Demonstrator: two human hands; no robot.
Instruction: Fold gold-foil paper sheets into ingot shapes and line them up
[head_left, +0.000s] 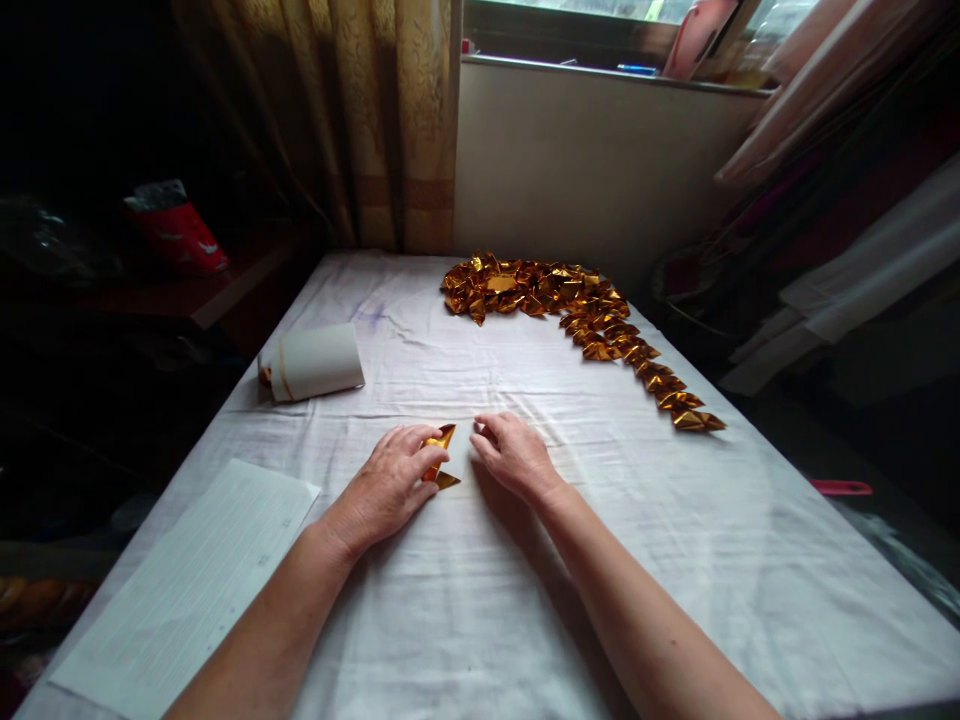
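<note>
My left hand [397,468] closes over a small folded piece of gold foil paper [448,481] near the middle of the table. Two pointed ends of the foil stick out past the fingertips; the rest lies hidden under the fingers. A short gap to the right, my right hand [516,455] rests low over the cloth, its fingers loosely bent and a little apart, with nothing visible in it. At the back, many similar folded gold foil pieces [540,288] lie in a heap. A row of them trails toward the right edge, ending in one piece [699,421].
A white cloth [480,620] covers the table. On the left stand a white roll [319,362] lying on its side and a lined paper sheet [187,590]. A red packet [180,230] sits on a dark side surface. Curtains [405,120] and a wall border the far edge.
</note>
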